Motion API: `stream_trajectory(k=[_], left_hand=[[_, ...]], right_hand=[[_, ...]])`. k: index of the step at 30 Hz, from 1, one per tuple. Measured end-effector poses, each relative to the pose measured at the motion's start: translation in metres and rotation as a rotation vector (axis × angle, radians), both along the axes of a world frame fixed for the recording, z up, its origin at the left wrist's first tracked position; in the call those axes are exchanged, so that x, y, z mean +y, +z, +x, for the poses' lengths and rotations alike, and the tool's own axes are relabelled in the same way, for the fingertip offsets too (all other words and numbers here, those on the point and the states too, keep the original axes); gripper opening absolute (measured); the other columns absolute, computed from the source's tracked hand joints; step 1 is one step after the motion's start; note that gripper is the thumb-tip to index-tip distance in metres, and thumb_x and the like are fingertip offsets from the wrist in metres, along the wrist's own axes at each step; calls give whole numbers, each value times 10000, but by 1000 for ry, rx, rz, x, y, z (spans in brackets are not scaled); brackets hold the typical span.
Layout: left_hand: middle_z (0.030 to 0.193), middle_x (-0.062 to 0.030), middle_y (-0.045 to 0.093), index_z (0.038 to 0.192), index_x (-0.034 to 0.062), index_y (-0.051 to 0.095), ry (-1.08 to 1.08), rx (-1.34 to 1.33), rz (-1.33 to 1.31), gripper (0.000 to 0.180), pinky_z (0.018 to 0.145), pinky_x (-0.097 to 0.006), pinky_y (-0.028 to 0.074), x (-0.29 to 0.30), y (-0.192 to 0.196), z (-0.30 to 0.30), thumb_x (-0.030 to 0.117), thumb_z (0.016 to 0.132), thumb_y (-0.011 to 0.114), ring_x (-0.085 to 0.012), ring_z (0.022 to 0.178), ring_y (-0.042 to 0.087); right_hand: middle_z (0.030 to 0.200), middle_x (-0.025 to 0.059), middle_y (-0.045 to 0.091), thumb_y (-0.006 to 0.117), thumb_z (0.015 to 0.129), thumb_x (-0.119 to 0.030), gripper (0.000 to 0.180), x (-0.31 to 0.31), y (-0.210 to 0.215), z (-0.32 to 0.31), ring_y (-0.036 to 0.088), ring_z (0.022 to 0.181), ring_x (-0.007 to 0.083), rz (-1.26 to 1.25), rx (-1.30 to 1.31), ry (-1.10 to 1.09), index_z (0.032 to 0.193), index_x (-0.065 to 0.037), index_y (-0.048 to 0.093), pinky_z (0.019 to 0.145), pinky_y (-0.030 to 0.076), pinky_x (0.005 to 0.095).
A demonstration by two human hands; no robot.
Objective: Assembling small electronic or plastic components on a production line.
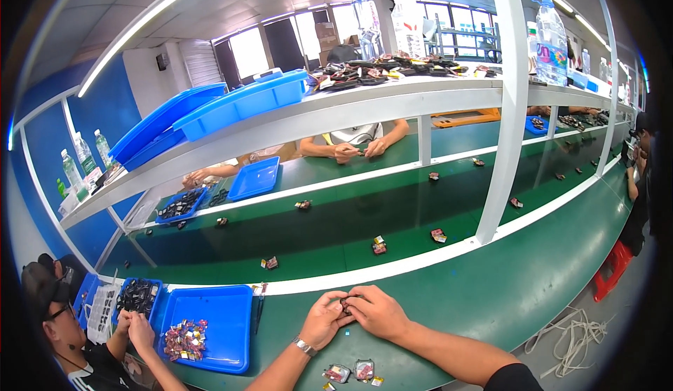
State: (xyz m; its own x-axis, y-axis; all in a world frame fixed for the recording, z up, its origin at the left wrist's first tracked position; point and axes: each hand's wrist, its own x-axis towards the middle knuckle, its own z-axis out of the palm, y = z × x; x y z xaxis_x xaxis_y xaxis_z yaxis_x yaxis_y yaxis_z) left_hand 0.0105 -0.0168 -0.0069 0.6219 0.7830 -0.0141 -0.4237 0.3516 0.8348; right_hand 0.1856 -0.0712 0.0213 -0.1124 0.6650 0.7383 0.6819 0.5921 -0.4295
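Just right of the blue tray (235,321) on the green bench, the left hand (324,319) and right hand (378,312) meet, fingertips of both pinched around a small dark part (345,301). Nearer the person than the tray lie two small packaged pieces (350,372).

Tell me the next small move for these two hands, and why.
Probably keep pressing the small dark part together before letting go. Left hand and right hand both pinch it at the fingertips above the green bench, and it is not set down yet.
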Motion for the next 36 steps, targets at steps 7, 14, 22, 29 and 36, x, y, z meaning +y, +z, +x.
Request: stream_trajectory(k=[7, 14, 22, 29, 36], left_hand=[[1135, -130, 609, 1243, 20, 444, 7, 37, 22, 273, 961, -427, 513, -2, -1, -1, 56, 976, 493, -224, 1069, 611], [1088, -113, 630, 1176, 26, 504, 114, 102, 30, 215, 905, -393, 540, -5, 3, 6, 34, 961, 505, -199, 1002, 636], [1014, -104, 669, 1120, -4, 554, 322, 314, 471, 168, 773, -279, 556, -2, -16, 11, 14, 956, 525, -149, 921, 654], [1245, -201, 561, 1286, 10, 410, 474, 372, 485, 339, 790, -337, 571, 16, -13, 1, 44, 957, 486, -237, 990, 646], [1176, -155, 613, 1189, -26, 528, 440, 385, 466, 272, 782, -306, 571, 18, -18, -5, 56, 931, 539, -212, 983, 664]], right_hand=[[982, 68, 631, 726, 744, -67, 171, 5, -7, -4, 621, 872, 238, 10, 18, -15, 905, -48, 675, 725, 541, 328], [1001, 76, 627, 722, 750, -51, 171, 3, -5, -6, 620, 882, 242, 19, 49, -14, 915, -40, 675, 741, 540, 330], [1013, 95, 629, 698, 807, -30, 206, -2, 1, -8, 645, 860, 193, -301, 390, 94, 1007, -20, 653, 763, 547, 314], [821, 41, 669, 784, 745, -97, 296, 95, -21, 15, 652, 801, 139, -507, 652, 6, 997, -38, 640, 711, 518, 267], [903, 91, 665, 808, 731, -128, 299, 169, -25, 28, 653, 809, 188, -444, 339, -264, 965, -17, 658, 748, 524, 309]])
